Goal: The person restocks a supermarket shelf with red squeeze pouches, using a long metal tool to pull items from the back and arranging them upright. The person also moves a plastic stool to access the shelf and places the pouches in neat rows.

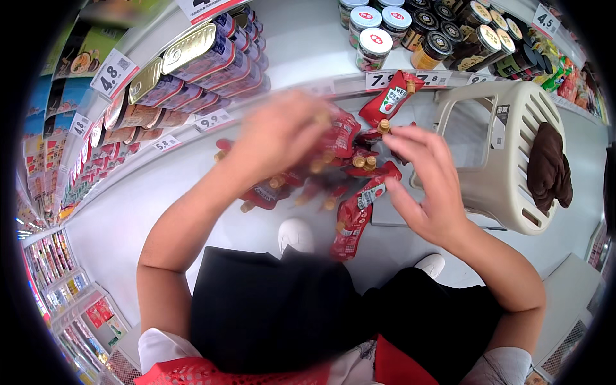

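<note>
A heap of red Heinz ketchup pouches [354, 216] with tan screw caps lies before me, below the shelf edge. My left hand [288, 130], blurred, is over the heap's left side with its fingers around the cap end of a pouch [339, 132]. At the heap's right, my right hand [426, 187] is spread, palm facing inward, its fingertips beside a capped pouch and the edge of another; nothing is plainly gripped. One more pouch [389, 103] leans at the back, near the price tags. What lies under the heap is hidden.
An upturned beige plastic stool [445, 110] stands at the right with a dark brown cloth [548, 168] on its slotted part. Behind are shelved glass jars [374, 48]; stacked tins [192, 53] fill the left shelf. My white shoes [295, 236] are near the pouches.
</note>
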Action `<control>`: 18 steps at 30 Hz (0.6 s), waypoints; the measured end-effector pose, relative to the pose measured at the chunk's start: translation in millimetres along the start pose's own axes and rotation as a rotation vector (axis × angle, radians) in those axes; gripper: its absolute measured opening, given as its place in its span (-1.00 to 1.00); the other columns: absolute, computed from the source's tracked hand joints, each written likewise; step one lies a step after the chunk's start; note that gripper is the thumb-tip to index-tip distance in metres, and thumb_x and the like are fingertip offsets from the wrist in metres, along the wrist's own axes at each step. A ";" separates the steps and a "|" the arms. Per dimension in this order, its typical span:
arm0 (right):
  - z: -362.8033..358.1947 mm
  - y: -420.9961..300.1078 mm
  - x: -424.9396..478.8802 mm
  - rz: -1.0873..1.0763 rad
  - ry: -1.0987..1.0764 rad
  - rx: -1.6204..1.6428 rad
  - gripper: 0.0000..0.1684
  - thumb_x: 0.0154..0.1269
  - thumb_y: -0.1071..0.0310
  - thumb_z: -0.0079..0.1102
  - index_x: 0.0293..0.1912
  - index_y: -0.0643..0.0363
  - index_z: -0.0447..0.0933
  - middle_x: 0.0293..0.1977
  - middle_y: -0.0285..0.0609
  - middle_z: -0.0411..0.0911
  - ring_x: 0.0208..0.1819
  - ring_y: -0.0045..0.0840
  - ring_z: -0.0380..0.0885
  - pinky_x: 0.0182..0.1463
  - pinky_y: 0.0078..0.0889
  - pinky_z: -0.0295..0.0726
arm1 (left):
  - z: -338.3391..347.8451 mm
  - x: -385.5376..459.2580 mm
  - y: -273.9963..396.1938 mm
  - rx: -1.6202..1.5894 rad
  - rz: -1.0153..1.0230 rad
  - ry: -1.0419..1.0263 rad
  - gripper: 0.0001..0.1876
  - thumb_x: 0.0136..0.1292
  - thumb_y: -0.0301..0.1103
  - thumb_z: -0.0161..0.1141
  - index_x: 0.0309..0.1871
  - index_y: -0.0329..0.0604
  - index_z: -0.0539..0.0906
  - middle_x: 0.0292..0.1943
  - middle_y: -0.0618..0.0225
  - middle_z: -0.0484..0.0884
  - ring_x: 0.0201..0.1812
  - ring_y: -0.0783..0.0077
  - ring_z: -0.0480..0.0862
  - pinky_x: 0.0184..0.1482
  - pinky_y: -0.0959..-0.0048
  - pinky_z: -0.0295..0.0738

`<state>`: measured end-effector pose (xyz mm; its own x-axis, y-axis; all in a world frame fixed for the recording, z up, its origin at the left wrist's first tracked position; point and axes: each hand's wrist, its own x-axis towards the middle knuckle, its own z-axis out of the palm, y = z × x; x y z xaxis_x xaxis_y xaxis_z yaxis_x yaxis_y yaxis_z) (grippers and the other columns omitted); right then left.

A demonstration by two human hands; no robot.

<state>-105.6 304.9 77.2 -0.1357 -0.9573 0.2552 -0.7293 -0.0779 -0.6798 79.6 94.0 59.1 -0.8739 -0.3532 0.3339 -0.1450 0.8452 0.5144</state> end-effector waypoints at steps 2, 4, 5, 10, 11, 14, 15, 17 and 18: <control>21.2 -2.0 25.2 0.087 0.120 0.158 -0.37 0.21 0.38 0.39 0.27 0.25 0.49 0.24 0.07 0.45 0.25 -0.19 0.46 0.30 -0.21 0.46 | -18.3 10.8 -5.0 -0.143 -0.190 0.013 -0.88 0.30 -0.49 0.38 -0.15 -0.26 0.67 -0.22 0.30 0.71 -0.20 0.47 0.70 -0.09 0.48 0.59; 44.0 -0.4 48.7 0.130 0.218 0.241 -0.40 0.28 0.34 0.40 0.27 0.26 0.49 0.21 0.03 0.48 0.21 -0.32 0.48 0.24 -0.29 0.50 | -28.8 19.0 1.0 -0.279 -0.250 0.064 -0.86 0.32 -0.46 0.38 -0.12 -0.27 0.68 -0.24 0.33 0.71 -0.26 0.55 0.68 -0.18 0.53 0.58; 54.7 2.6 58.6 0.133 0.261 0.238 -0.42 0.31 0.32 0.40 0.26 0.25 0.49 0.18 -0.02 0.51 0.17 -0.39 0.51 0.18 -0.33 0.53 | -28.3 25.6 4.3 -0.348 -0.207 0.110 -0.83 0.30 -0.42 0.40 -0.12 -0.27 0.70 -0.26 0.31 0.72 -0.31 0.53 0.70 -0.27 0.53 0.59; 58.2 15.7 84.8 0.271 0.067 0.771 -0.41 0.35 0.19 0.40 0.27 0.19 0.47 -0.01 -0.25 0.68 -0.04 -0.47 0.64 0.11 -0.32 0.61 | -37.5 34.9 20.0 -0.665 -0.236 0.093 -0.73 0.38 -0.32 0.35 0.02 -0.30 0.69 -0.14 0.35 0.73 -0.17 0.53 0.72 -0.16 0.48 0.67; 61.2 17.5 82.9 0.323 0.165 0.885 -0.45 0.39 0.19 0.37 0.25 0.19 0.46 -0.04 -0.26 0.67 -0.07 -0.52 0.64 0.04 -0.38 0.62 | -38.0 34.1 16.1 -0.794 -0.298 0.055 -0.72 0.41 -0.32 0.32 0.06 -0.31 0.67 -0.05 0.29 0.72 -0.06 0.50 0.69 -0.02 0.44 0.61; 61.7 22.3 81.1 0.407 0.450 1.166 -0.57 0.59 0.13 0.10 0.24 0.21 0.44 -0.19 -0.32 0.58 -0.27 -0.60 0.54 -0.10 -0.41 0.60 | -31.4 27.0 -17.0 -0.811 -0.418 -0.065 -0.66 0.40 -0.31 0.28 0.14 -0.32 0.64 0.15 0.14 0.67 0.21 0.28 0.61 0.32 0.30 0.43; 58.0 29.1 78.7 0.330 0.439 1.305 -0.53 0.61 0.09 0.03 0.27 0.22 0.42 -0.23 -0.32 0.54 -0.31 -0.60 0.51 -0.09 -0.40 0.59 | -31.0 22.4 -22.6 -0.660 -0.342 -0.182 -0.64 0.35 -0.34 0.29 0.15 -0.31 0.64 0.15 0.14 0.66 0.21 0.24 0.62 0.32 0.31 0.43; 50.2 48.0 69.9 0.176 0.418 1.570 -0.45 0.64 0.01 -0.10 0.34 0.23 0.38 -0.32 -0.34 0.46 -0.39 -0.58 0.44 -0.08 -0.38 0.56 | -28.9 16.0 -31.1 -0.363 -0.180 -0.408 -0.59 0.25 -0.38 0.32 0.16 -0.29 0.63 0.16 0.13 0.65 0.19 0.16 0.62 0.31 0.31 0.43; 46.9 49.9 68.4 0.160 0.359 1.746 -0.29 0.62 -0.10 -0.19 0.43 0.27 0.31 -0.40 -0.36 0.32 -0.46 -0.62 0.33 -0.13 -0.41 0.50 | -23.9 13.8 -31.6 -0.329 -0.185 -0.469 -0.55 0.15 -0.44 0.34 0.15 -0.28 0.63 0.13 0.11 0.64 0.16 0.07 0.61 0.26 0.26 0.47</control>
<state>-119.8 222.5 28.5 -0.4254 -0.9014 0.0809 0.7552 -0.4029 -0.5170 83.2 52.8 66.4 -0.9702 -0.2047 -0.1299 -0.2284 0.5917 0.7731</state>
